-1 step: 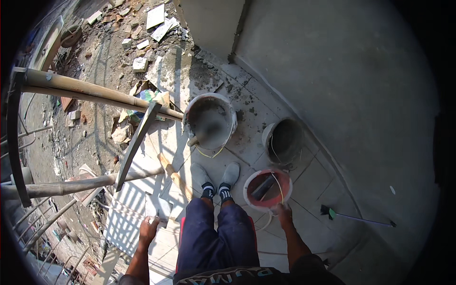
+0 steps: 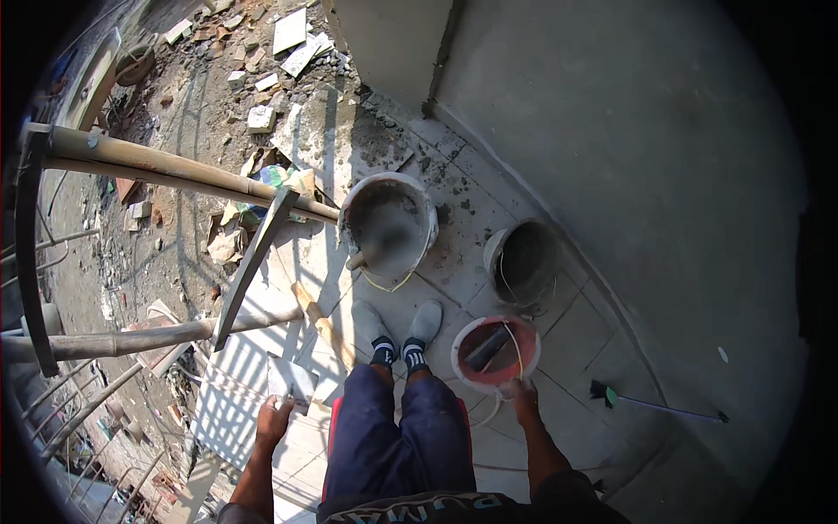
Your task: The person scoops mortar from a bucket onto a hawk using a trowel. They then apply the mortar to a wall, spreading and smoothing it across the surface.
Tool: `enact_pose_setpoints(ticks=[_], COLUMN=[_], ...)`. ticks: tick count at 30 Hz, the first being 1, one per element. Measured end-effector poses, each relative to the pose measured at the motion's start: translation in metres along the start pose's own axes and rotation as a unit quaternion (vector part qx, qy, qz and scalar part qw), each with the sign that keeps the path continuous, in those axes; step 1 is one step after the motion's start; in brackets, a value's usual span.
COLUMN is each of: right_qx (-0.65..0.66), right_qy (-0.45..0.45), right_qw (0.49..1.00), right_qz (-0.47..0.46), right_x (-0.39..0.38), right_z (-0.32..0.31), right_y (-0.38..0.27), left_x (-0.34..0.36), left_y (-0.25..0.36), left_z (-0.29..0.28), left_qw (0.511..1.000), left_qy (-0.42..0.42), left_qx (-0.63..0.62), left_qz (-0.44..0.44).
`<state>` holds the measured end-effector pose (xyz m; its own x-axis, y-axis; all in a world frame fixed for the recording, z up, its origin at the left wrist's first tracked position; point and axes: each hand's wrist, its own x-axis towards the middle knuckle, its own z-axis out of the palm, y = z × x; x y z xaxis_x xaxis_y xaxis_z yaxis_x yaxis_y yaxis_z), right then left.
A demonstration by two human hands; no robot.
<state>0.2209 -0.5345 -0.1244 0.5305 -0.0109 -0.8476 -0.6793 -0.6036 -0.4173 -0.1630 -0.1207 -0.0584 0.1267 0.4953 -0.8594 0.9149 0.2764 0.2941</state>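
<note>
My left hand (image 2: 273,421) is closed at the lower left, its fingers round the handle end of a trowel. The trowel's flat pale blade (image 2: 291,378) points forward over the sunlit tiles. On the right, my right hand (image 2: 524,398) grips the thin handle of a red bucket (image 2: 460,347) at its near rim. Inside that bucket lies a dark cylindrical object (image 2: 487,348). Ahead of my feet stands a large white bucket (image 2: 431,210) of grey wet mix, with a stick-like handle end at its near edge. A grey bucket (image 2: 491,253) with a dark inside leans to its right.
Bamboo poles (image 2: 157,162) and a dark curved bar (image 2: 257,266) cross the left side. A wooden strip (image 2: 323,323) lies near my left foot. Rubble and broken tiles (image 2: 290,30) spread beyond. A broom-like tool (image 2: 659,403) lies at right, beside a grey wall (image 2: 393,48) farther ahead.
The whole view has shifted very slightly. Both hands keep their holds, and the buckets stand as before.
</note>
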Motion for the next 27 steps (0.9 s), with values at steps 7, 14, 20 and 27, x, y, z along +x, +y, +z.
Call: enact_pose_setpoints(ticks=[7,14,20,27], right_qx=[-0.080,-0.467,-0.248,-0.407], right_qy=[-0.021,0.149,-0.116,-0.120], right_qw=[0.989,0.867,0.958,0.871], right_qz=[0.123,0.091,-0.086,-0.248], right_x=[0.027,0.046,0.087,0.136], right_z=[-0.027,0.027,0.214,0.455], right_y=[0.034,0.010,-0.118,-0.161], left_x=[0.010,0.035,0.116,0.216], left_y=[0.024,0.027,0.012,0.038], left_z=[0.009,0.005,0.004,0.028], left_qw=[0.994,0.994,0.998,0.970], left_qy=[0.074,0.064,0.030,0.025], left_qx=[0.059,0.076,0.051,-0.068], left_qz=[0.059,0.044,-0.028,0.232])
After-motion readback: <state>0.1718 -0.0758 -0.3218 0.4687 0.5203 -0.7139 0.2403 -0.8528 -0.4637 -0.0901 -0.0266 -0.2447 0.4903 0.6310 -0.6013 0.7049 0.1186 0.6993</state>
